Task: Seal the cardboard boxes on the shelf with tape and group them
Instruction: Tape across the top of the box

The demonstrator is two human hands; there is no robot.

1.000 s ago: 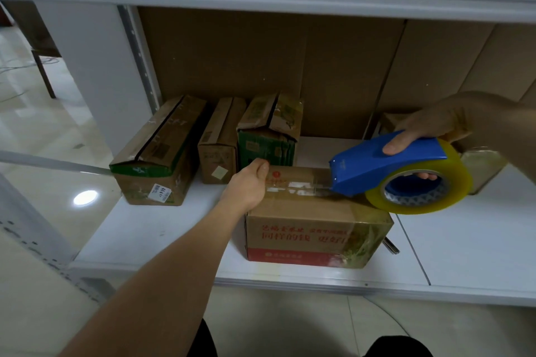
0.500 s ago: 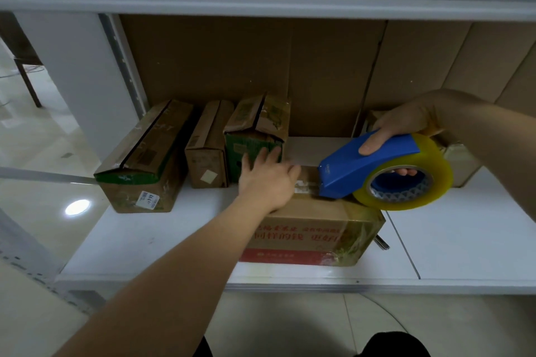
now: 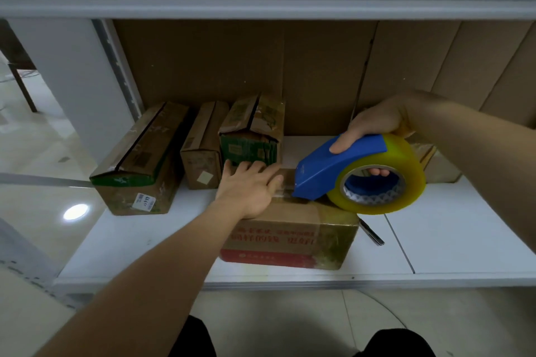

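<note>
White shelving [image 3: 139,243] backed with brown corrugated sheets holds the work. Your left hand [image 3: 249,188] lies flat, fingers straight and slightly spread, pressing the top of the brown cardboard box with red printing [image 3: 290,238] at the front edge of the shelf. Your right hand [image 3: 374,124] clamps the blue tape dispenser with its yellowish clear roll [image 3: 359,174], thumb on the blue housing and fingers curled through the core. The dispenser nose rests on the box top, just beside your left fingertips [image 3: 275,180].

Judged progress: this box is mid-seal, with tape apparently being laid along its top seam. Three further boxes stand side by side at the rear left: the long brown box with green trim [image 3: 139,159], the narrow plain brown box [image 3: 203,148] and the green-printed box [image 3: 252,130], whose flaps stand ajar. Grouping remains. A slim dark tool [image 3: 372,233] lies right of the front box.
</note>
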